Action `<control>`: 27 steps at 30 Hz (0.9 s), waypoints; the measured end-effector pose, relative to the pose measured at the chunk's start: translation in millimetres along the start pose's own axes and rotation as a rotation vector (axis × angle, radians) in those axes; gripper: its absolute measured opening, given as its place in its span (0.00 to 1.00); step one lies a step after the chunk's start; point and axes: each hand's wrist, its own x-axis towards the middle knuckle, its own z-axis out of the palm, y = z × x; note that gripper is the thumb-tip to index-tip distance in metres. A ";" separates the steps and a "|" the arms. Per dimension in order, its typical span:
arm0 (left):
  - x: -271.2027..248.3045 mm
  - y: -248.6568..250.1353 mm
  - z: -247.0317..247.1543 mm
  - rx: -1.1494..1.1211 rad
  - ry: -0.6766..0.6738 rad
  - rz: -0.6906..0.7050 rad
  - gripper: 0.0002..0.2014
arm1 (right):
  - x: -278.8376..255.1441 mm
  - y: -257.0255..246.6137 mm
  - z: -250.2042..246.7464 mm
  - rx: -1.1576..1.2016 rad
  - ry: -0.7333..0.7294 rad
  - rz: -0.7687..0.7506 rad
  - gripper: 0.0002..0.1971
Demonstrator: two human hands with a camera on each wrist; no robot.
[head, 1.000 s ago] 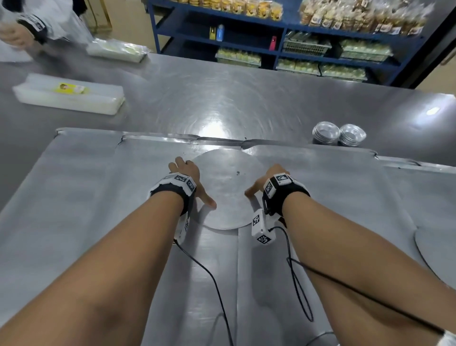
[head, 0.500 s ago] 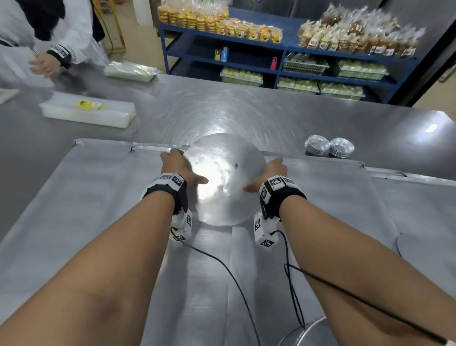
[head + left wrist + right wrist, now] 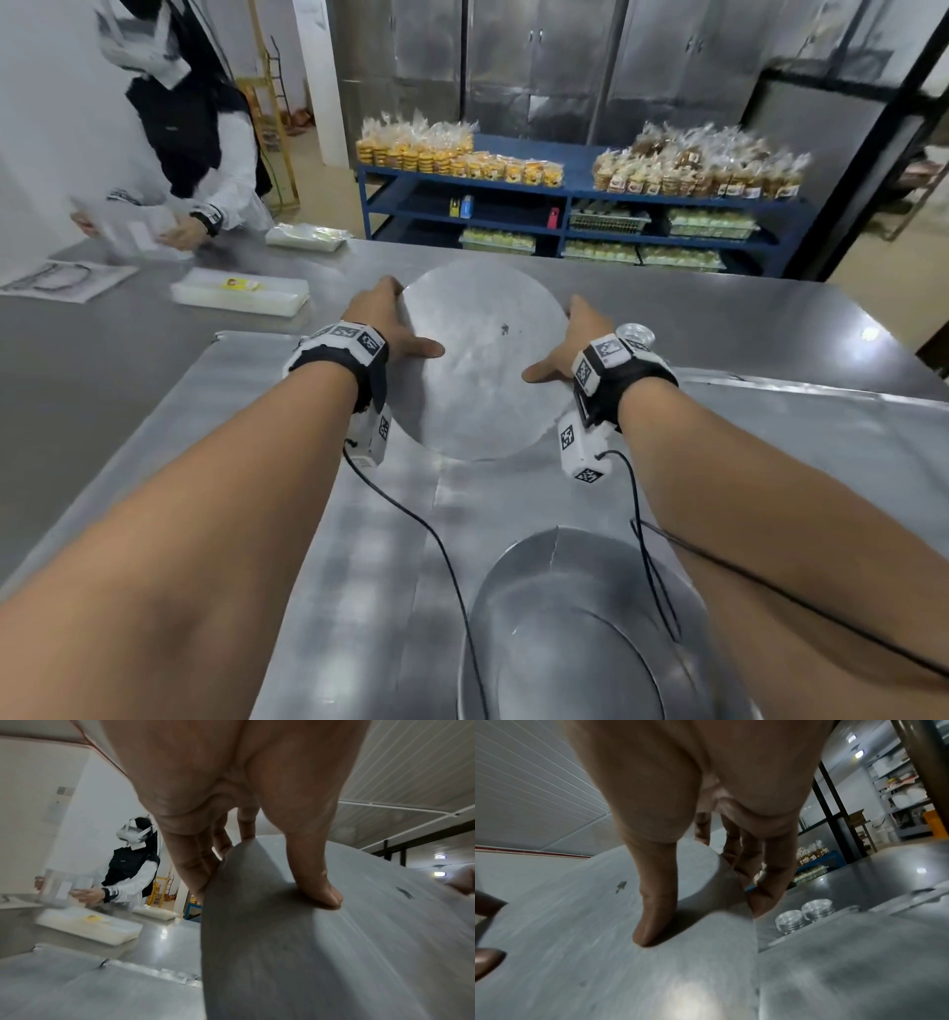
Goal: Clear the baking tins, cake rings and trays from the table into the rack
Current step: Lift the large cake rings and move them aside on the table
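Round flat metal disc (image 3: 480, 360), dull grey, small dark speck near centre, held tilted above table (image 3: 128, 411). Left hand (image 3: 382, 321) pinches left edge, right hand (image 3: 572, 339) right edge: thumbs on face, fingers behind. Possibly similar discs (image 3: 565, 616) at near edge, blurred.

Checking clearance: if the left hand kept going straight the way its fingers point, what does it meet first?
Likely nothing nearby: the left hand, gripping the round tray, points over bare table toward the blue shelf. Depth is unclear.

Even indoor light, fairly bright. Glare spots glint on the bench (image 3: 719, 329). Wrist views are dim, blurred, with edges bent.
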 end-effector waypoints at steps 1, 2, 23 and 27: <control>-14.2 8.1 -2.9 0.005 -0.007 0.025 0.45 | -14.1 8.1 -9.6 -0.053 -0.014 -0.024 0.53; -27.3 14.7 -5.2 0.010 -0.014 0.043 0.44 | -25.9 16.1 -17.7 -0.099 -0.017 -0.034 0.51; -210.8 40.7 88.7 -0.024 -0.209 0.027 0.30 | -171.9 180.0 -17.7 -0.001 -0.167 -0.025 0.22; -224.0 35.3 103.4 -0.013 -0.228 0.047 0.30 | -187.3 192.0 -7.0 0.029 -0.192 -0.033 0.16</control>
